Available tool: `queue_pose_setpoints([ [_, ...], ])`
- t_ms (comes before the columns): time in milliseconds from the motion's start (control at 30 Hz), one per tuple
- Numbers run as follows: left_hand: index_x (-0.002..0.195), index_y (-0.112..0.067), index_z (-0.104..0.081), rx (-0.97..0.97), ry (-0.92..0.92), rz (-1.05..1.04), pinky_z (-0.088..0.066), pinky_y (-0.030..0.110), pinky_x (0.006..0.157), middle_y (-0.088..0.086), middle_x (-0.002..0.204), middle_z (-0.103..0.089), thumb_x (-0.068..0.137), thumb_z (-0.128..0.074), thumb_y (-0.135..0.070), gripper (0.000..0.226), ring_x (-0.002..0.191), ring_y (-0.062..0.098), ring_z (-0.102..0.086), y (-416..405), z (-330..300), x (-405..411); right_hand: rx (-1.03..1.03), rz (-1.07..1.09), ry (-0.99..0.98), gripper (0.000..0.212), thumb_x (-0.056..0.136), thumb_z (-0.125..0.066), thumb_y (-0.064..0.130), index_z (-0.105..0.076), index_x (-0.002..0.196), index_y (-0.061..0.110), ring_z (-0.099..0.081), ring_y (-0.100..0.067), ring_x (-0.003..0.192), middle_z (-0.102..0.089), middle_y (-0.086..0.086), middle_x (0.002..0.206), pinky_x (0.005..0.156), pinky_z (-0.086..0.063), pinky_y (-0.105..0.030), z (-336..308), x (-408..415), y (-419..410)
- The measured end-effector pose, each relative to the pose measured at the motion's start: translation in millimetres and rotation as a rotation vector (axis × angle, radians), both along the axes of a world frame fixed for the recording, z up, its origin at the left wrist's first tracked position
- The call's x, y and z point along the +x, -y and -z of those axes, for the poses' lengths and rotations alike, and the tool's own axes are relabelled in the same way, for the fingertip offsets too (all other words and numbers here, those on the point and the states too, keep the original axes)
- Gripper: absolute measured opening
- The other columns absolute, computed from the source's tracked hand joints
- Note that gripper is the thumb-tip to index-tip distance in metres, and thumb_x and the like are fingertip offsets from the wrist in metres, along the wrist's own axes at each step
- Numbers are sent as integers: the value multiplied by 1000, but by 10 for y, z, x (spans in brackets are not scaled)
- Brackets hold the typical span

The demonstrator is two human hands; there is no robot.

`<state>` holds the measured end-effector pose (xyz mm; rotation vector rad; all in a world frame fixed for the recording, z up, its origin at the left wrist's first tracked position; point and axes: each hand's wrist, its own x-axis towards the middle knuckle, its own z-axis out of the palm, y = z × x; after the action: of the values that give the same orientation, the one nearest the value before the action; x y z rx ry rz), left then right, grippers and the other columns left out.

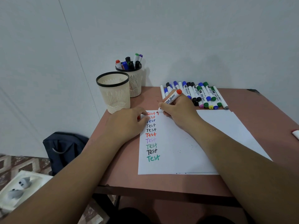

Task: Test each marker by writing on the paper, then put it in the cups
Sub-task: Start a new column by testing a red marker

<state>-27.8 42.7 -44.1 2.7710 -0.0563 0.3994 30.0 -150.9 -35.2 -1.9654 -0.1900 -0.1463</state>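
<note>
Both forearms reach in from the near edge over the pink table [242, 113]. Right hand [179, 112] grips the red whiteboard marker [171, 98], fingers curled round its barrel; the marker's long axis slants, tip down-left on the paper [178, 159] beside the top red "Test", red end up-right. Left hand [129, 123] rests on the paper's left edge just beside the tip, fingers curled round a small red-and-white thing, seemingly the cap [141, 116]. Farther back, the near mesh cup [114, 92] shows nothing inside; the far mesh cup [135, 81] holds capped markers upright. A row of loose markers [199, 94] lies beyond the right hand.
</note>
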Motion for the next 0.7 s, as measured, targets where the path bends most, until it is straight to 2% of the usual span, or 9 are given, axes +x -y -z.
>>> queue_pose_setpoints([
  [100,113,-42,-66,-14,-2,5,-53,35,79,-16,89,-66,94,-52,-55,27,88,12,-60,-5,11,14,-33,26,19,13,89,-76,27,-69,87,17,-73,-25,81,-72,-4,82,78,-63,-53,0,16,-5],
  [267,113,-41,-66,-19,-5,13,-52,34,79,-15,87,-63,95,-52,-54,26,88,12,-60,-11,-1,-2,64,69,6,18,89,-77,23,-70,91,7,-67,-18,66,-72,-7,78,70,-63,-44,-22,-10,29],
  [467,115,-41,-66,-16,-11,18,-52,33,78,-17,86,-61,96,-52,-53,26,86,10,-58,-4,-29,-20,17,53,17,20,90,-77,25,-69,97,8,-70,-21,74,-72,-6,85,66,-63,-38,-8,-26,25],
  [600,114,-41,-66,-16,-4,20,-51,32,75,-17,82,-60,96,-52,-54,26,85,10,-58,-10,-18,-14,3,39,11,21,89,-77,25,-69,97,8,-73,-25,83,-72,-7,89,76,-65,-49,-4,-23,21],
  [700,115,-42,-66,-21,-6,16,-51,32,77,-17,85,-61,95,-52,-54,26,88,10,-58,-11,-17,-7,20,46,2,21,89,-78,25,-69,98,8,-73,-25,84,-73,-8,91,76,-64,-53,-3,-16,20],
])
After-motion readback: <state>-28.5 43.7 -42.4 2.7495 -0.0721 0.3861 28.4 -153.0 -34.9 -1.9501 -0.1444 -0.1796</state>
